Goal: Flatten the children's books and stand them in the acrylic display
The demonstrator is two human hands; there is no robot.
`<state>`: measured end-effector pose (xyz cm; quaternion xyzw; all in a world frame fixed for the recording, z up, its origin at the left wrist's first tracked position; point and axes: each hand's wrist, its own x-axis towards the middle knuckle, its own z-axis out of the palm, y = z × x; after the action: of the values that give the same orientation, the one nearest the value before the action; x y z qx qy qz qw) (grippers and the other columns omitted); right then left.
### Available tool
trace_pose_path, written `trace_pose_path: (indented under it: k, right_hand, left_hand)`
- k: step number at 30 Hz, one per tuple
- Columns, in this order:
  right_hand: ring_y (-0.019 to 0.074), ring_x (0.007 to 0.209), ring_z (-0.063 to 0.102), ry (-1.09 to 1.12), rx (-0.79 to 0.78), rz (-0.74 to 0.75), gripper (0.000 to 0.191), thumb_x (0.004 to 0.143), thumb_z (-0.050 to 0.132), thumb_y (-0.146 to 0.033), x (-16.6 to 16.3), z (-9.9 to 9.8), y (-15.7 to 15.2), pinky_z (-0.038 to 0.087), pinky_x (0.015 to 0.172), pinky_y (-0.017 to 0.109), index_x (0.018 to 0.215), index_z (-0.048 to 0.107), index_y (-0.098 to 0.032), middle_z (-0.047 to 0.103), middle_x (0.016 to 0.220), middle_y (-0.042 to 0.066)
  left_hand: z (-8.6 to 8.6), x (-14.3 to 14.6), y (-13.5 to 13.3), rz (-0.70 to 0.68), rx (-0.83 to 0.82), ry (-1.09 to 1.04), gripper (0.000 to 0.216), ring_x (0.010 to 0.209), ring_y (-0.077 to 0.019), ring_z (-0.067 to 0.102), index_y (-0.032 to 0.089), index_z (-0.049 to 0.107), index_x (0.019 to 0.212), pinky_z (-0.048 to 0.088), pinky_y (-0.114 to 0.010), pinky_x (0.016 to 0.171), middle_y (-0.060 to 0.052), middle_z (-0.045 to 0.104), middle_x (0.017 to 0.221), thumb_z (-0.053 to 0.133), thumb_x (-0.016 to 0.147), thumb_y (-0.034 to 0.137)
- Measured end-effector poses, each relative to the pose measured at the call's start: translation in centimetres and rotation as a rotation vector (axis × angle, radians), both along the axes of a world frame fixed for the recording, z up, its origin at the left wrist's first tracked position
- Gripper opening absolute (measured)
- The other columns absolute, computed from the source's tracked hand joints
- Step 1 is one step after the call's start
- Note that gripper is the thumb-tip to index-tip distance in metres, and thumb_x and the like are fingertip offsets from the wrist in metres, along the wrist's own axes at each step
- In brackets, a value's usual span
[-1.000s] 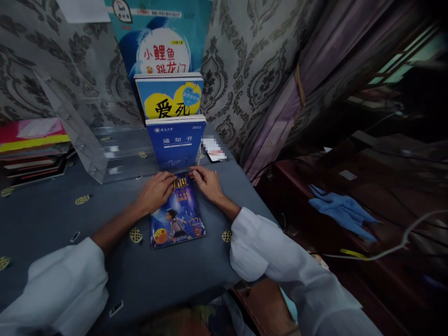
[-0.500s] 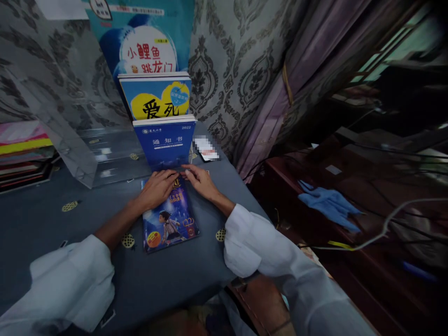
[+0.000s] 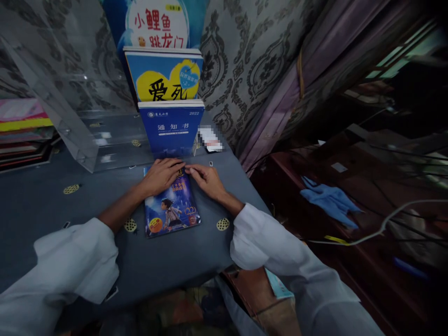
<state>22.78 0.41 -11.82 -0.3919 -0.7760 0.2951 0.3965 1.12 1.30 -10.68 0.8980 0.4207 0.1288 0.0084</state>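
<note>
At the near end of the cloth-covered table (image 3: 168, 261), beside the clear acrylic rack (image 3: 82, 151), books stand in a stepped row; the rearmost, a teal book (image 3: 157, 23), is cut off by the frame top. Front of row: blue 2022 booklet (image 3: 175, 133), upright. Just before its foot, the "22" paperback (image 3: 171, 210) lies flat, face up, long axis running away from the person, tilted slightly. Left hand (image 3: 163, 176) is the nearer: palm down on the upper cover, fingers extended, gripping nothing; most of the cover runs from it toward the person. Right hand (image 3: 206, 179) sits at the top right corner, fingers loosely bent; cannot tell whether thumb and forefinger pinch the edge. Hidden: most of the title and top edge. Pixelated item (image 3: 211, 139) right of the booklet, possibly a phone.
</note>
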Motion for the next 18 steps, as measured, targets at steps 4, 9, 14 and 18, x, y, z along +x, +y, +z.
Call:
trace_pose_path:
  k: [4,9,14,18]
  right_hand:
    - [0.0211,0.096,0.074,-0.025,0.0,-0.003,0.026,0.1,0.051,-0.024,0.3,0.3,-1.2,0.056,0.086,0.034,0.113,0.074,-0.02,0.079,0.105,0.005]
    - [0.0204,0.096,0.074,-0.006,-0.041,0.001,0.027,0.101,0.052,-0.027,0.6,0.4,-2.7,0.057,0.087,0.035,0.112,0.076,-0.023,0.079,0.106,0.004]
    - [0.0211,0.095,0.074,-0.02,-0.056,0.004,0.028,0.1,0.051,-0.027,1.1,0.9,-4.7,0.057,0.087,0.035,0.111,0.077,-0.023,0.079,0.106,0.005]
    - [0.0216,0.096,0.075,-0.031,-0.078,0.012,0.03,0.1,0.05,-0.028,1.6,1.3,-6.5,0.058,0.086,0.035,0.112,0.077,-0.023,0.08,0.106,0.005]
  left_hand:
    - [0.1,-0.1,0.0,-0.045,-0.037,-0.014,0.046,0.141,-0.0257,0.045,0.022,0.054,0.144,0.037,-0.044,0.103,-0.009,0.056,0.149,0.034,0.104,0.031]
    - [0.3,-0.1,-0.1,-0.049,-0.075,-0.029,0.046,0.142,-0.0256,0.045,0.022,0.054,0.143,0.035,-0.045,0.104,-0.007,0.055,0.15,0.034,0.103,0.032]
    - [0.3,-0.1,-0.1,-0.044,-0.079,-0.051,0.046,0.142,-0.0252,0.046,0.024,0.055,0.143,0.034,-0.045,0.105,-0.006,0.055,0.15,0.035,0.103,0.033]
    - [0.2,-0.1,-0.1,-0.043,-0.074,-0.066,0.046,0.141,-0.0257,0.046,0.026,0.055,0.144,0.033,-0.046,0.107,-0.006,0.056,0.149,0.037,0.102,0.033]
